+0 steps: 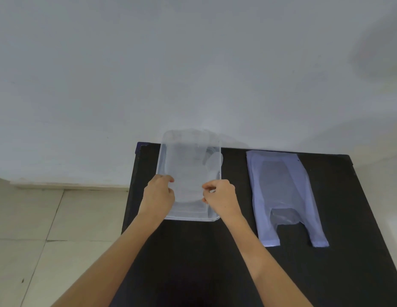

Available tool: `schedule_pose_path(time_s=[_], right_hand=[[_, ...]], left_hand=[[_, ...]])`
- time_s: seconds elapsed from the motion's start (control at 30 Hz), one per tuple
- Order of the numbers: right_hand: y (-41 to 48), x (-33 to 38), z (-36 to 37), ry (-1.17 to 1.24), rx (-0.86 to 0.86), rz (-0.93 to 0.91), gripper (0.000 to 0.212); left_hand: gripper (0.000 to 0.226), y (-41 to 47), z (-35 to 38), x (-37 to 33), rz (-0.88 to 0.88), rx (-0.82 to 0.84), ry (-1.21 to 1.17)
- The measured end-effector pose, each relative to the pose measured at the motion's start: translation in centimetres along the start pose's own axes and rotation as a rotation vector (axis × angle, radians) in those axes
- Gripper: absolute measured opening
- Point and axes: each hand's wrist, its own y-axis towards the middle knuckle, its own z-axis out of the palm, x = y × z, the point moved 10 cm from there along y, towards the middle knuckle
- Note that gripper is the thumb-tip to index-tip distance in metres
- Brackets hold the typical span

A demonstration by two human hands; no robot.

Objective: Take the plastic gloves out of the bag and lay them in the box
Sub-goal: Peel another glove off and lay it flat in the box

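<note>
On a black table set against a pale wall, beside tiled floor, a clear box sits left of the flat bag. The left hand and right hand each pinch a plastic glove held over the box.

A single head-worn wide-angle view looks forward and steeply down from above the near edge of a black rectangular table, close enough that both bare forearms stretch up from the bottom; a pale grey wall fills the upper half, beige floor tiles the lower left
</note>
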Motion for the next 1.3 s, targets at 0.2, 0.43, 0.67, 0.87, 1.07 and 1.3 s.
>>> schedule_pose_path(time_s=[0.2, 0.43, 0.67, 0.87, 1.07, 1.3], right_hand=[[-0.3, -0.5, 0.3, 0.006, 0.032, 0.033, 0.024], [-0.2, 0.0, -1.0, 0.122, 0.010, 0.045, 0.025], [0.0, 1.4, -2.1, 0.509, 0.026, 0.098, 0.018], [0.2, 3.7, -3.3, 0.755, 0.036, 0.069, 0.016], [0.0, 4.7, -3.6, 0.957, 0.034, 0.092, 0.015], [-0.5, 6.7, -4.4, 1.063, 0.028, 0.045, 0.013]], left_hand=[[0.033, -0.2, 0.6, 0.0, -0.027, 0.053, -0.010], [0.029, 0.8, -0.2, 0.9, -0.097, 0.045, -0.189], [0.037, 0.0, 0.9, 2.2, -0.356, 0.004, -0.753], [0.051, -1.8, 5.8, 1.0, -0.636, 0.261, -1.111], [0.053, -1.1, 6.9, -1.4, -0.611, 0.226, -1.299], [0.057, -1.5, 7.9, -5.0, -0.629, 0.303, -1.741]])
